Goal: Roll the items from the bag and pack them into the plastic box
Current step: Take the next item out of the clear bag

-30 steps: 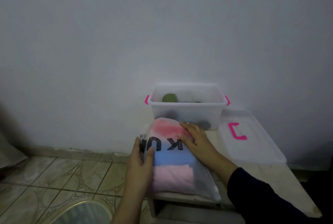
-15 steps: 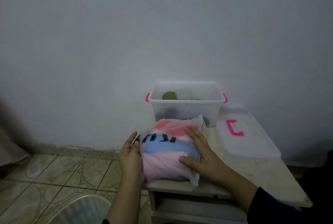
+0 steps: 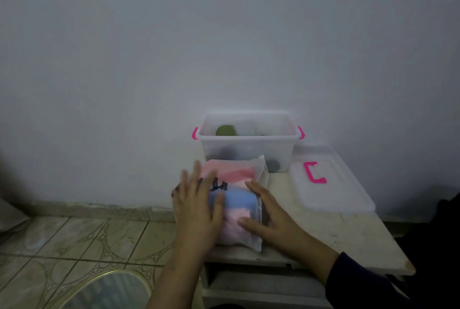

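A frosted plastic bag (image 3: pixel 239 196) with black lettering lies on the small table, holding folded red, blue and pink cloth. My left hand (image 3: pixel 196 206) lies flat on the bag's left side, fingers spread and blurred. My right hand (image 3: pixel 271 214) presses against the bag's right edge, thumb on its top. Behind the bag stands the clear plastic box (image 3: pixel 249 149) with pink latches; a green roll (image 3: pixel 225 131) and dark rolls sit inside it.
The box's clear lid (image 3: pixel 331 184) with a pink handle lies on the table (image 3: pixel 336 239) to the right. The wall is right behind the box. A tiled floor (image 3: pixel 74 241) and a round gold-rimmed mirror (image 3: pixel 107 291) are at the lower left.
The bag has been folded into a shorter bundle and turned. My left hand has shifted from its left edge onto its top; my right hand moved to the right edge.
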